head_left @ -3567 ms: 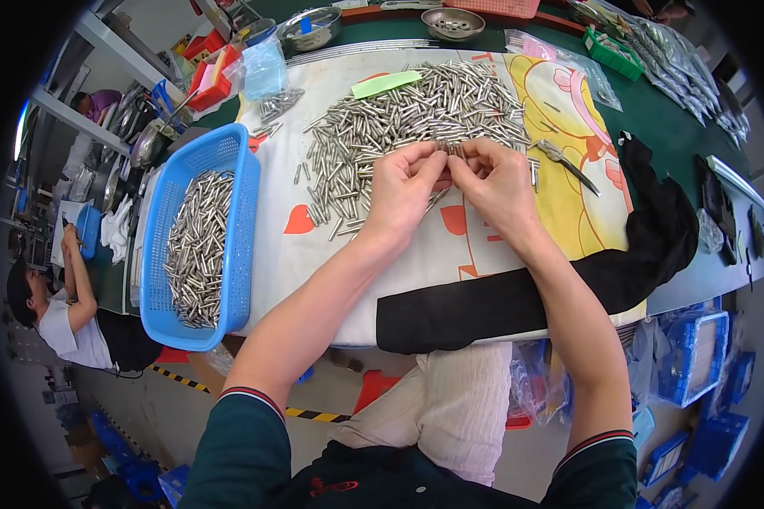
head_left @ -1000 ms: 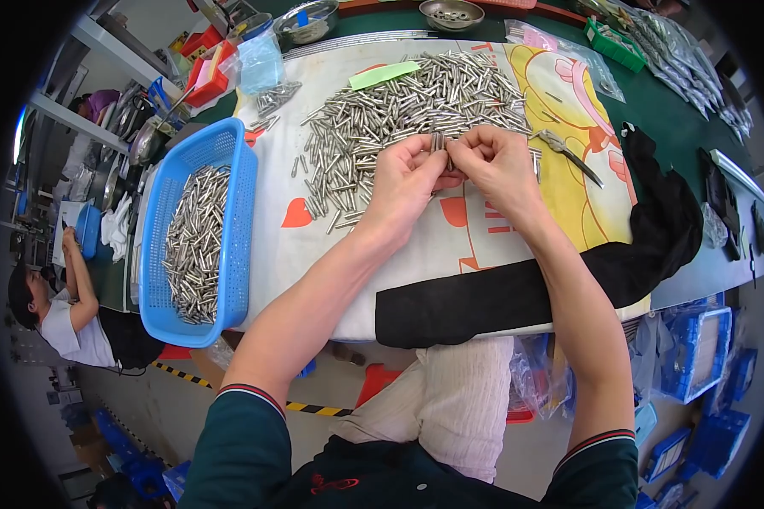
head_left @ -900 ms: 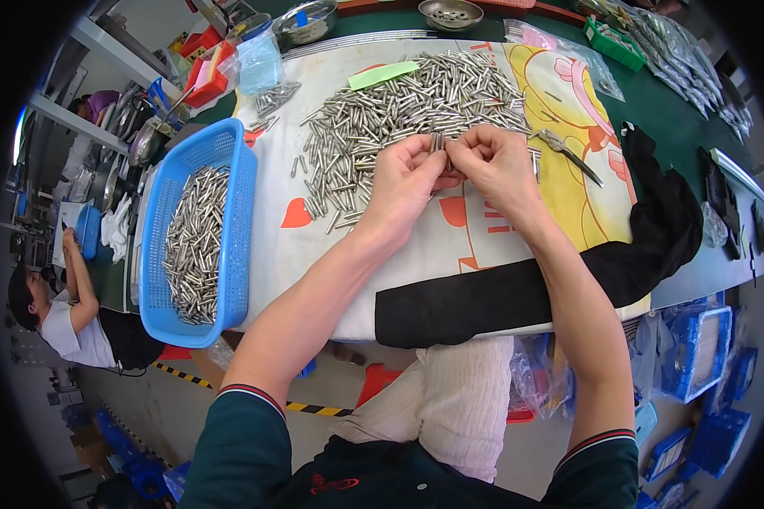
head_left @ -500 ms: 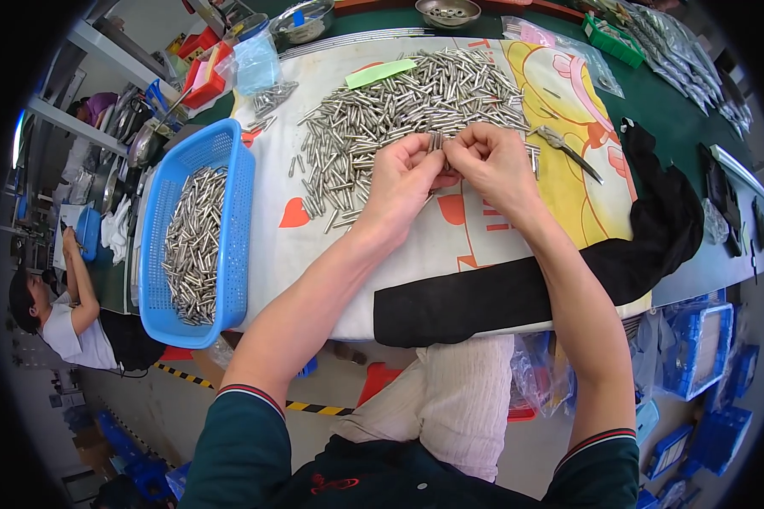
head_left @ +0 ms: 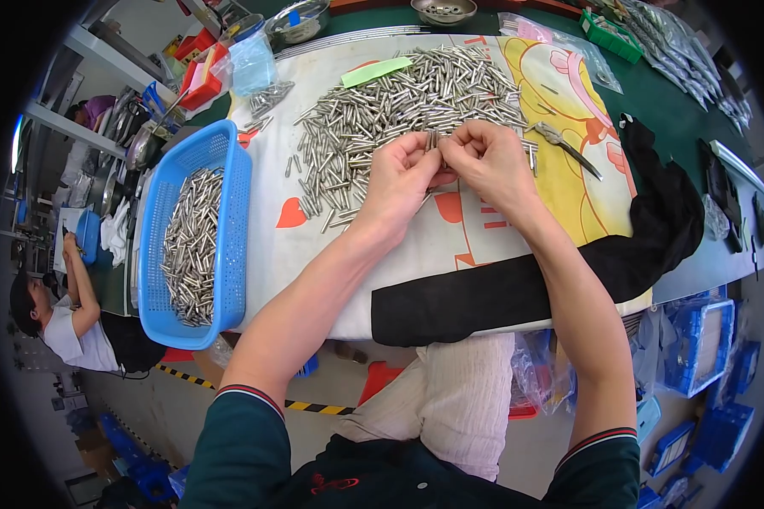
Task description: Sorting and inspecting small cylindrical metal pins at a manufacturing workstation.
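Note:
My left hand point(head_left: 399, 176) and my right hand point(head_left: 489, 168) meet over the near edge of a wide pile of small silvery metal pins point(head_left: 407, 93). The left fingers are closed around a few upright metal pins point(head_left: 432, 139), whose ends show above the fingertips. Pressed close beside them, the right thumb and fingers are pinched together; what lies between them is hidden. A pale green strip point(head_left: 376, 72) lies on top of the pile. On the left stands a blue perforated basket point(head_left: 233, 229) with many similar pins point(head_left: 193, 246) inside.
Pliers point(head_left: 567, 150) lie right of the pile on the patterned cloth point(head_left: 314, 280). Black fabric point(head_left: 484, 293) stretches under my right forearm. Metal bowls point(head_left: 444, 10), a green bin point(head_left: 611, 36) and red bins point(head_left: 204, 81) stand farther back. A co-worker point(head_left: 68, 327) is at the far left.
Both hands stay nearly in place, their fingers still closed together over the pile. The whole view has shifted very slightly.

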